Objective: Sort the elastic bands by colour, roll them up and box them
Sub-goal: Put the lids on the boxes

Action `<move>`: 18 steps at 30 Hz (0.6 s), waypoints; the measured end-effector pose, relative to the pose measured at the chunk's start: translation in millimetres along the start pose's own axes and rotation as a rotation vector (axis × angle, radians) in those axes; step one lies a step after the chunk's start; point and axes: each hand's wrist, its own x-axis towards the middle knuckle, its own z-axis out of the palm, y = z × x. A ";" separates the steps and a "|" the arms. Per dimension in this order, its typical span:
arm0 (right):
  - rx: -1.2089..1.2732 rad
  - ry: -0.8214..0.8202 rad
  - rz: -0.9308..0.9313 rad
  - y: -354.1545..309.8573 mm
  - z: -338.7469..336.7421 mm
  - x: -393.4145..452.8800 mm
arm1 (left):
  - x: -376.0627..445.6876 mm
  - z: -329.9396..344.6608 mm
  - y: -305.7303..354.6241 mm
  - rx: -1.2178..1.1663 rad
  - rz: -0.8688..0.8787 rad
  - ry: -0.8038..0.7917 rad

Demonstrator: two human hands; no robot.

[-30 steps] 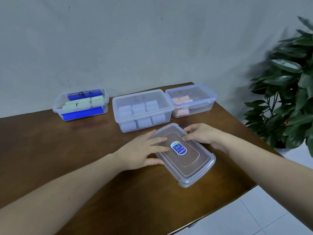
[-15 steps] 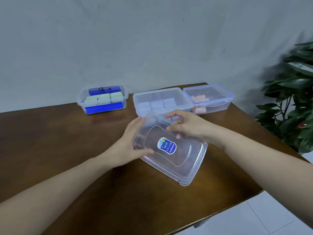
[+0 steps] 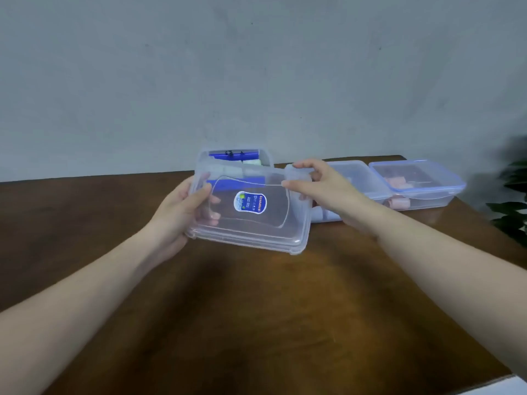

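Lifted off the table since the earlier frames, the clear lid (image 3: 251, 212) now hangs in the air and has travelled left and far, toward the box with green rolls (image 3: 236, 161). Left hand (image 3: 182, 212) grips its left short edge, thumb on top and fingers curled underneath, visible through the plastic. Right hand (image 3: 319, 186) pinches the far right corner between thumb and fingers. The lid's long axis runs left to right, tilted with its far edge raised, and that uncovered box sits directly behind it, partly hidden, so the left hand is nearer it. Right of the hands stand the blue-roll box (image 3: 353, 178), already lidded, and the pink-roll box (image 3: 419, 183) on the brown table (image 3: 256, 323).
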 end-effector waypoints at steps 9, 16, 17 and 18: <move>0.271 0.118 0.085 -8.4 49.2 66.0 | 70.5 -31.3 5.2 -0.081 -0.025 0.216; 0.102 0.160 0.151 -5.9 63.1 150.5 | 152.1 -40.2 4.2 -0.115 -0.132 0.283; 0.080 0.144 0.163 -3.7 64.6 160.3 | 163.4 -40.8 1.7 -0.120 -0.152 0.292; 0.056 0.125 0.179 -1.7 66.7 169.6 | 174.3 -40.7 -0.7 -0.124 -0.164 0.300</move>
